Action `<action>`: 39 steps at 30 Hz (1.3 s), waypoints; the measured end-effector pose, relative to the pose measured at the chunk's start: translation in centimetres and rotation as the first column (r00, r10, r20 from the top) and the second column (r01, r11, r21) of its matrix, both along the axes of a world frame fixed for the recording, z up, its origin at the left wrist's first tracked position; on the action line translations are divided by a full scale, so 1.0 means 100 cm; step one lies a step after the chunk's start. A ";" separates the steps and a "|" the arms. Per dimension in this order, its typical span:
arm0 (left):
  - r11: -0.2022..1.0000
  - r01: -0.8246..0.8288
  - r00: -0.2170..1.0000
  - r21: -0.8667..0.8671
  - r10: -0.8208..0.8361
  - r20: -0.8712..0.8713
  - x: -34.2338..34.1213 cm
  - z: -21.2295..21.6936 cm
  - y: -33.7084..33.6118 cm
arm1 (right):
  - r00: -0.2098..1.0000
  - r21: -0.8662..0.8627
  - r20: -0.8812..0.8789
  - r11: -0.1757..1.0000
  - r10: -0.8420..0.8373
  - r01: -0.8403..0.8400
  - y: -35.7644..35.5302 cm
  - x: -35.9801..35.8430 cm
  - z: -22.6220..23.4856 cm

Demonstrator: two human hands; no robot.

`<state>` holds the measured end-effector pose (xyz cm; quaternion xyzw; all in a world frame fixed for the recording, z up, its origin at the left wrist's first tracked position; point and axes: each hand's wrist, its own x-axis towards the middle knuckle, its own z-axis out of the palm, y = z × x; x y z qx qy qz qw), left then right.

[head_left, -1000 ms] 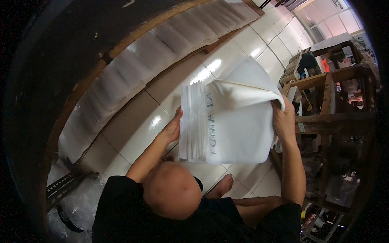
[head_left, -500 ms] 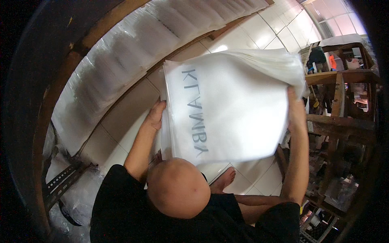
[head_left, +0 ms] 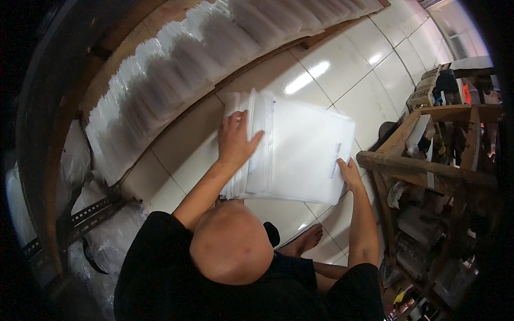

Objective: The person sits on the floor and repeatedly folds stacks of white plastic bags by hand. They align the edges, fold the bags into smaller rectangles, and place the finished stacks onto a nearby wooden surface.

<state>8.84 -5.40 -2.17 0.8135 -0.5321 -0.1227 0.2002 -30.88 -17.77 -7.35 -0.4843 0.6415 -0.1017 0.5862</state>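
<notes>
A long row of clear bags point(head_left: 176, 69) lines the far left wall. On the tiled floor point(head_left: 332, 69) lies a stack of white bags point(head_left: 300, 152). The left hand point(head_left: 235, 142) presses flat, fingers spread, on its left edge; the right hand point(head_left: 348, 172) rests open at its right edge.
</notes>
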 end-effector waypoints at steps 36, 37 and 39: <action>0.909 -0.251 0.931 0.334 0.321 -0.174 -0.011 -0.029 -0.027 | 0.998 -0.104 0.058 0.994 0.024 -0.018 -0.001 -0.016 -0.027; 0.907 -0.244 0.904 0.343 0.341 -0.260 -0.011 -0.030 -0.028 | 0.998 -0.113 0.061 0.994 0.017 -0.010 -0.001 -0.019 -0.031; 0.912 -0.227 0.882 0.343 0.341 -0.324 -0.020 -0.027 -0.026 | 0.998 -0.095 0.069 0.995 -0.002 0.009 0.000 -0.016 -0.027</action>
